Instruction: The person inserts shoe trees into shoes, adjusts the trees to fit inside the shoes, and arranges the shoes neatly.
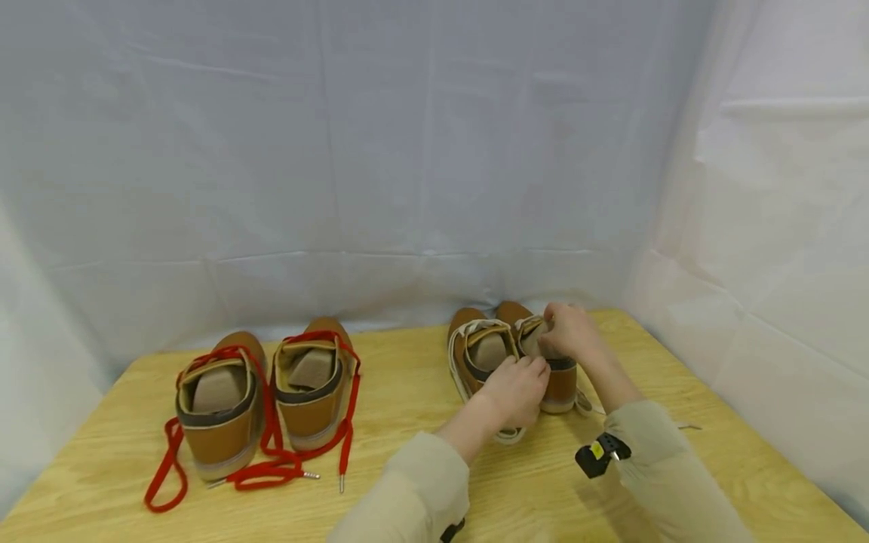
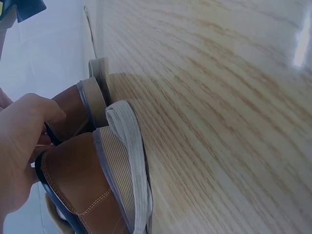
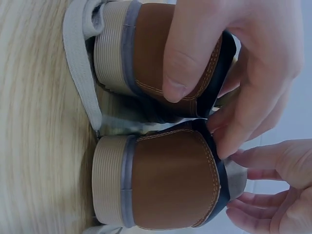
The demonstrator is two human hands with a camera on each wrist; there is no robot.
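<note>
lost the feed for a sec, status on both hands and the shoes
Right hand grip on heel collar of white-laced right shoe. Left hand at white-laced left shoe, grip unclear. Red-laced pair apart on table, nothing in the way.

Both hands seemingly grip the white-laced shoes; red-laced shoes sit apart.
</note>
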